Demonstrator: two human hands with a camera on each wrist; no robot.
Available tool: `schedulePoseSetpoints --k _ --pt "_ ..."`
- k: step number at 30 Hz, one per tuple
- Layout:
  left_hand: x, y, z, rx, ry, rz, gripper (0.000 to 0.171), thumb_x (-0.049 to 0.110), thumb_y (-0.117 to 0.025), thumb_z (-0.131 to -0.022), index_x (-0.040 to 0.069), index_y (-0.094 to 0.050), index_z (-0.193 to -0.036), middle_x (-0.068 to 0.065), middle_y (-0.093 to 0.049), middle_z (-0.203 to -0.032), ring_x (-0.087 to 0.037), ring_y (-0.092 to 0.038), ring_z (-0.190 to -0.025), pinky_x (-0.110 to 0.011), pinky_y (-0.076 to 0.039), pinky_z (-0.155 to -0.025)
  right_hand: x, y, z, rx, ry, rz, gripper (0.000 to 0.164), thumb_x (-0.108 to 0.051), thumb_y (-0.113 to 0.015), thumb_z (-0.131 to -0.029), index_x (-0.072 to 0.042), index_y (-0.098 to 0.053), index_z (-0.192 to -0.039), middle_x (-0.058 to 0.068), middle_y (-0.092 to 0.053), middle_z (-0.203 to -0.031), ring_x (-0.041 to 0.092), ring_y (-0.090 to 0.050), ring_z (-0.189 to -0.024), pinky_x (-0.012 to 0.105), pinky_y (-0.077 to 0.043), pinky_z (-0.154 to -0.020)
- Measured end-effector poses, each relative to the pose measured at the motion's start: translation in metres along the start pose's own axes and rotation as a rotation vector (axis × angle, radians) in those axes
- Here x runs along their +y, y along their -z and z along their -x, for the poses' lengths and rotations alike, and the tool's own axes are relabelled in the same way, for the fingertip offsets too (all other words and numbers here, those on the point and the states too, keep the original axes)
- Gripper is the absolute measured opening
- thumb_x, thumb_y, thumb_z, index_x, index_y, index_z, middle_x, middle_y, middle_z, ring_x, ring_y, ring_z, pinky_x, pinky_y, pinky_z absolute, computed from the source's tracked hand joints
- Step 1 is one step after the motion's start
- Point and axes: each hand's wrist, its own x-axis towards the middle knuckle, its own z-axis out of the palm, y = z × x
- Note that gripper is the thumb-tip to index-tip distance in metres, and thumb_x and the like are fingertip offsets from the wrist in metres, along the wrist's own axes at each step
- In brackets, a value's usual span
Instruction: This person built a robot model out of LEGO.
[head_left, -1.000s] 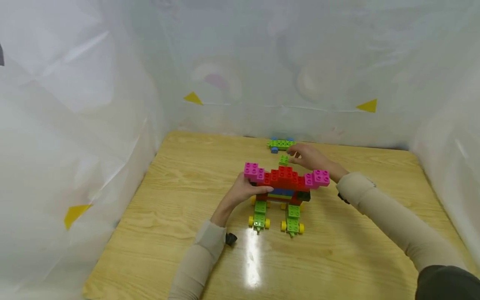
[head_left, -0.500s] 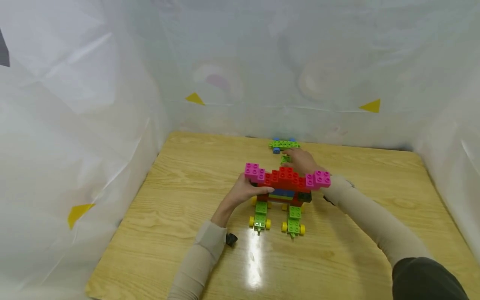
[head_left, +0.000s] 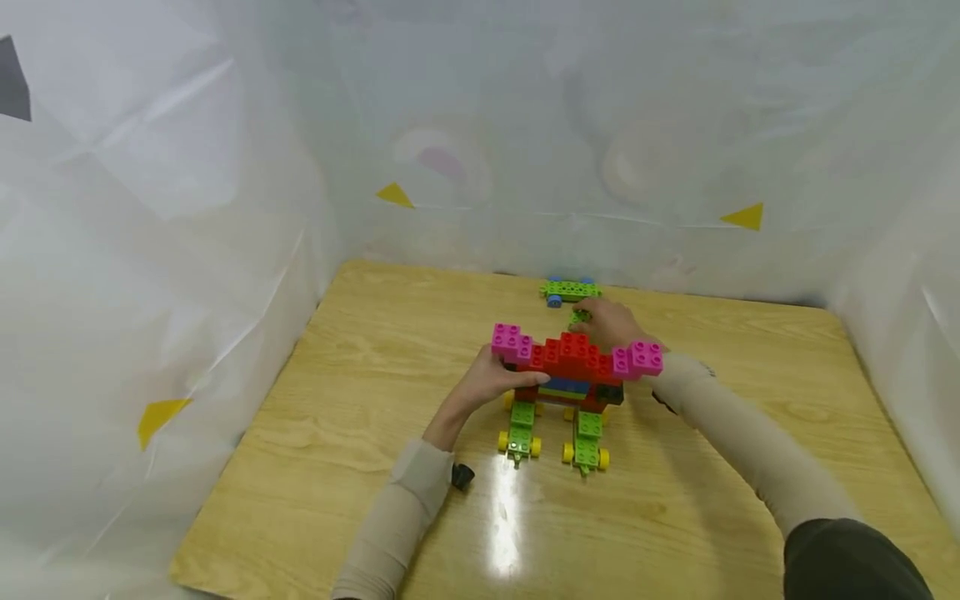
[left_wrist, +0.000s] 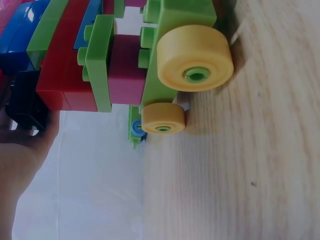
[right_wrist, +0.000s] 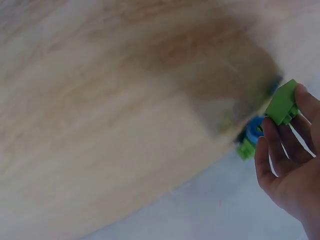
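Observation:
A toy brick model (head_left: 573, 358) with a red stepped top, pink brick ends and green wheeled bases stands mid-table in the head view. My left hand (head_left: 483, 383) grips its left side, thumb along the front; the left wrist view has the fingers at a black brick (left_wrist: 27, 100) on that side. Behind the model, my right hand (head_left: 611, 321) pinches a small green brick (right_wrist: 282, 104) between thumb and fingertips. The model's top partly hides the right hand's lower edge in the head view. Yellow wheels (left_wrist: 195, 57) rest on the table under the green bases.
Near the table's back edge sits a green wheeled base (head_left: 571, 290) with blue wheels, just beyond the right hand. White sheeting (head_left: 480, 125) with yellow triangles walls in the back and sides of the wooden table (head_left: 315, 467).
My right hand has closed in on the small green brick behind the model and now pinches it. The left hand keeps its grip and the model stays in place.

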Motion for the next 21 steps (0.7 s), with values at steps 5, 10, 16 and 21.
schedulePoseSetpoints --k 5,10,16,21 --pt "-0.001 0.001 -0.003 -0.011 -0.020 0.013 0.024 0.002 -0.073 -0.084 0.001 -0.056 -0.102 -0.004 -0.064 -0.092 -0.015 -0.059 -0.084 -0.031 -0.049 -0.078 -0.009 0.038 0.010 0.060 0.112 -0.034 0.043 -0.020 -0.069 -0.091 0.002 -0.060 -0.126 0.020 -0.062 -0.117 0.036 -0.059 -0.103 0.051 -0.049 -0.086" --pt "-0.001 0.001 -0.006 -0.011 -0.011 0.016 0.027 0.004 -0.073 -0.084 0.001 -0.055 -0.104 -0.006 -0.064 -0.092 -0.017 -0.060 -0.085 -0.031 -0.050 -0.078 -0.039 0.084 0.031 0.132 0.287 -0.024 0.037 -0.015 -0.072 -0.087 0.004 -0.065 -0.118 0.022 -0.066 -0.110 0.033 -0.063 -0.093 0.049 -0.051 -0.079" --pt "-0.002 0.002 -0.008 -0.015 -0.005 0.015 0.030 0.005 -0.073 -0.085 0.002 -0.055 -0.109 -0.007 -0.064 -0.100 -0.018 -0.060 -0.093 -0.033 -0.050 -0.083 -0.081 0.125 0.070 0.101 0.388 -0.061 0.034 -0.019 -0.070 -0.089 -0.001 -0.067 -0.118 0.012 -0.069 -0.105 0.023 -0.064 -0.089 0.041 -0.054 -0.075" --pt "-0.006 0.005 -0.009 -0.001 -0.016 0.008 0.029 0.004 -0.073 -0.085 0.002 -0.054 -0.106 -0.008 -0.062 -0.098 -0.019 -0.059 -0.090 -0.032 -0.049 -0.081 -0.109 0.138 0.097 0.103 0.491 -0.042 0.033 -0.022 -0.072 -0.088 -0.005 -0.070 -0.115 0.002 -0.071 -0.100 0.013 -0.065 -0.083 0.034 -0.054 -0.073"
